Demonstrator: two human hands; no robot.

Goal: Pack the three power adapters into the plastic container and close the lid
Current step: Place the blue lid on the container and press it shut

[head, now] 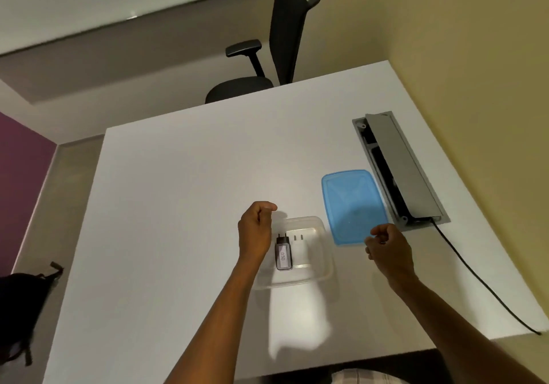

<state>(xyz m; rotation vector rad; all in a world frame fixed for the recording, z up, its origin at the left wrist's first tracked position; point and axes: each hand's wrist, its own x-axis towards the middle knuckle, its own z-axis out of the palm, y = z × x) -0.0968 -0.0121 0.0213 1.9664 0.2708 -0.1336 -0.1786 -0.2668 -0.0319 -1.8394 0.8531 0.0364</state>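
A clear plastic container sits open on the white table. Inside it lie a black power adapter with a white label and a white power adapter beside it, prongs pointing away from me. No third adapter shows. The blue lid lies flat on the table just right of the container. My left hand hovers over the container's left edge, fingers loosely curled, holding nothing that I can see. My right hand hangs near the lid's near right corner, fingers curled, empty.
A grey cable box with its flap raised is set into the table at the right, and a black cable runs from it to the near edge. A black office chair stands behind the table. A dark bag lies on the floor at left.
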